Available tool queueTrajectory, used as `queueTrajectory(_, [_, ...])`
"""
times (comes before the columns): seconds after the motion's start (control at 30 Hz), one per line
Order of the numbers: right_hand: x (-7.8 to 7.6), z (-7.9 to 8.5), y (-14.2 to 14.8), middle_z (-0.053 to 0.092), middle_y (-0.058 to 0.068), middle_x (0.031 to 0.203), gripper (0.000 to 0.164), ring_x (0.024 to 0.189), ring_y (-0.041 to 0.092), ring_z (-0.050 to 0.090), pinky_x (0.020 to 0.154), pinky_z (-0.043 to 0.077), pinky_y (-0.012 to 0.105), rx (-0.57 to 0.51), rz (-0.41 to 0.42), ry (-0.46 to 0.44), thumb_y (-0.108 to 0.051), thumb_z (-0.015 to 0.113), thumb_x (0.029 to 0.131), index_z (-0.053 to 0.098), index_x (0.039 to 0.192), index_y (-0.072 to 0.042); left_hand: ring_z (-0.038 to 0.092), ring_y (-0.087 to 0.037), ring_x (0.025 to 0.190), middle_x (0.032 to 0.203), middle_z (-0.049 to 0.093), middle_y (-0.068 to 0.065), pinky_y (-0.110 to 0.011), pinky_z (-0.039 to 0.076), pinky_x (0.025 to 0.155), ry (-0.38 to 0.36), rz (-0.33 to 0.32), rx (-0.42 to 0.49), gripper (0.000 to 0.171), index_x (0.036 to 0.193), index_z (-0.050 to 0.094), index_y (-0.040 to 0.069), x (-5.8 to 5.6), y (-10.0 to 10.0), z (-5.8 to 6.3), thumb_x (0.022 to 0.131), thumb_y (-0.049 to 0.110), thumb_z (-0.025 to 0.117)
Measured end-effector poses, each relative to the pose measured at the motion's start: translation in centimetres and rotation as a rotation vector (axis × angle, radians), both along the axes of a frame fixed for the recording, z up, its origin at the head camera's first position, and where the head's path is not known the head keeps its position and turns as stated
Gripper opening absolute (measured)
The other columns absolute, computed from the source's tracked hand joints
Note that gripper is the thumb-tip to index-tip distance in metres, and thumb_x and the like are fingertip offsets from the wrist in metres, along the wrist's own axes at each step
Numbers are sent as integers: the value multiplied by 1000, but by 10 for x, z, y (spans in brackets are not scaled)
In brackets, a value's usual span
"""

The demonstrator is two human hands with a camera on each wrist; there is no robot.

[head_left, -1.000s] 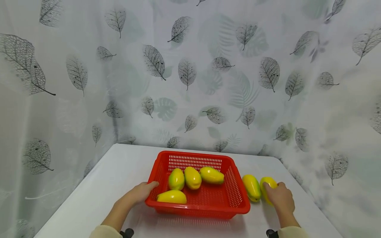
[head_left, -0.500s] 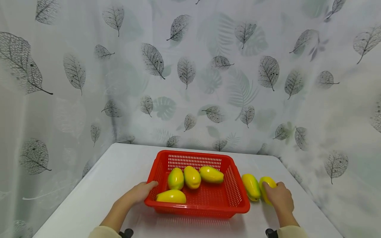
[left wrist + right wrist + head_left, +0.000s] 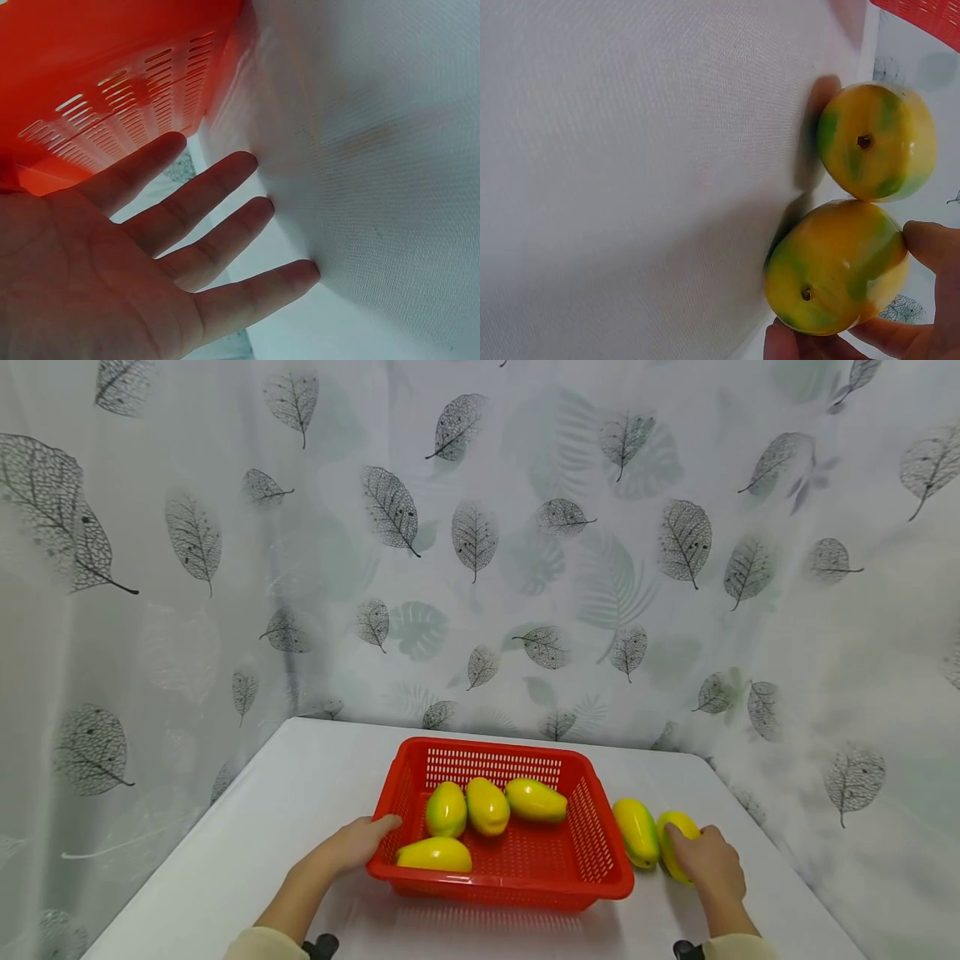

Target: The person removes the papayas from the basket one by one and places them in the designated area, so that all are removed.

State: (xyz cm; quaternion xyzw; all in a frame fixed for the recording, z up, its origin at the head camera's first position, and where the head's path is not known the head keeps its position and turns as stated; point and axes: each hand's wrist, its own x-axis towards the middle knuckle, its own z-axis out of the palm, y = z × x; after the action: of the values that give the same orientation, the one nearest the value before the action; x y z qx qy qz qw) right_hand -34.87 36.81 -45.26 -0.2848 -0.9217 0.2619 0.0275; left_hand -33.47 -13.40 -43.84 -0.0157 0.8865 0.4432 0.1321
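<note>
A red basket (image 3: 495, 887) with slotted walls holds several glossy yellow-green oval fruits (image 3: 435, 855), mango- or papaya-like. My left hand (image 3: 356, 845) is at its left side, thumb over the rim. In the left wrist view, the left hand's fingers (image 3: 206, 191) are straight and spread below the basket wall (image 3: 112, 90), tips at the white tabletop. To the right of the basket, my right hand (image 3: 708, 860) grips one yellow-green fruit (image 3: 840, 262) lying on the table, thumb on one side and fingers on the other. A second fruit (image 3: 877, 142) lies against it, next to the basket.
The white table (image 3: 322, 768) carries the basket and the loose fruits. A pale curtain (image 3: 480, 610) printed with grey leaves hangs behind the table and along both sides.
Both hands, the basket and the fruits hold their places. Only the head view has shifted slightly.
</note>
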Motion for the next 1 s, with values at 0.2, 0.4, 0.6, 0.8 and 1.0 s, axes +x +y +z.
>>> queueTrajectory(0.2, [0,-2,1,49,39,132,82,114,50,55,91,49,59,-12,-3,-20,-56,44,99,37,138,16,65,-15,76,78,69,-4,-38,58,84,8,0,3,45,116,64,1,-1,0,-2,102,41,50])
queueTrajectory(0.4, [1,0,0,37,45,135,94,123,62,44,97,45,69,-7,-7,5,-63,41,98,26,146,16,64,-15,75,77,69,-3,-35,57,81,3,-8,1,45,115,64,2,-1,0,-3,103,42,48])
queueTrajectory(0.6, [-4,10,-6,31,46,134,94,122,66,34,97,38,76,93,-9,82,-65,40,99,24,149,13,65,-16,73,76,70,-4,-34,58,80,6,-10,6,43,114,65,3,-2,0,-3,104,41,47])
queueTrajectory(0.8, [-10,28,-30,32,43,143,83,127,65,34,102,35,78,170,14,207,-53,50,100,29,153,7,67,-16,72,77,70,-4,-34,59,81,12,-5,12,42,114,64,2,-2,1,-2,103,39,49])
queueTrajectory(1.0, [-9,42,-61,37,40,148,78,130,62,37,102,38,77,153,107,262,-49,53,99,34,154,3,63,-16,72,75,68,-4,-32,56,78,9,-5,-4,45,113,65,2,-2,1,-3,104,42,46])
